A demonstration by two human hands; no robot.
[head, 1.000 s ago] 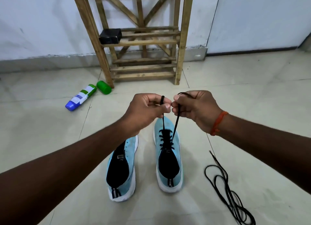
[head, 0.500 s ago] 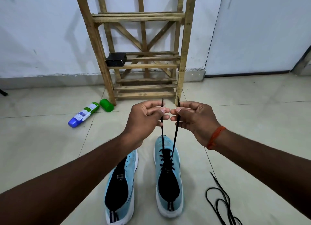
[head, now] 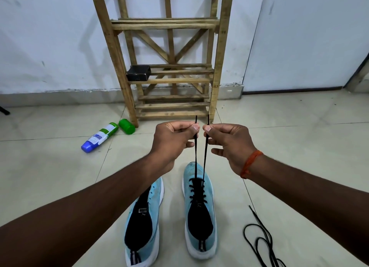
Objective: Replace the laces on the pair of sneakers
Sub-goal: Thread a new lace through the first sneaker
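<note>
Both the left hand (head: 173,142) and right hand (head: 229,145) pinch an end of the black lace (head: 195,157), taut above the laced sneaker (head: 199,222) below them. The second sneaker (head: 142,224), under the left forearm, looks bare; a loose lace (head: 257,218) waits below the right hand. About halfway, I'd say.

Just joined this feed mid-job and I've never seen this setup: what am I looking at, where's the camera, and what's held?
No machine here: a person's two bare hands, filmed by one head-worn camera looking forward and down. The left hand and right hand each pinch one end of a black lace threaded through the laced sneaker. Beside it stands the other sneaker, showing no lace. A loose lace lies on the tiled floor, a bottle near a wooden rack.
</note>
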